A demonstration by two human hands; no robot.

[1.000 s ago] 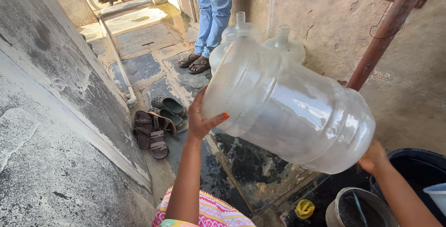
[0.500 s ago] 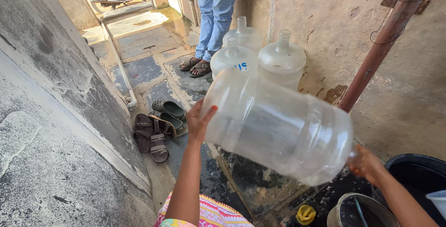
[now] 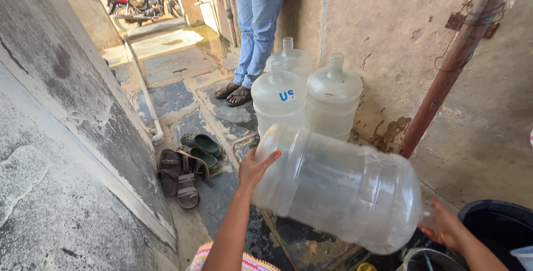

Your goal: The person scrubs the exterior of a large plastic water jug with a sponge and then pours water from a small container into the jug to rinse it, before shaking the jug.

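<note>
- The left hand (image 3: 256, 166) is spread open, and its palm is pressed flat against the bottom end of a big clear plastic water jug (image 3: 338, 188).
- The right hand (image 3: 447, 228) is curled around the neck end of the same jug, low at the right side.
- The jug is held up on its side between the two hands, above the wet stone floor (image 3: 183, 82), with its neck tipped a little down toward the right.
- Just under the neck, the rim of a black round tub (image 3: 494, 221) is seen in the bottom right corner.
- Just behind the held jug, three more clear water jugs (image 3: 305, 90) are stood upright, close together, against the tan wall (image 3: 388, 21).
- A rusty red pipe (image 3: 452, 63) is leaned up the wall to the right of them.
- Near the left hand, brown sandals (image 3: 179, 178) and dark green clogs (image 3: 201, 144) are left on the floor beside the grey wall (image 3: 61, 138).
- Farther back, a person in blue jeans (image 3: 256, 27) and sandals is stood by the wall.
- A motorbike (image 3: 139, 4) is parked at the far end.
</note>
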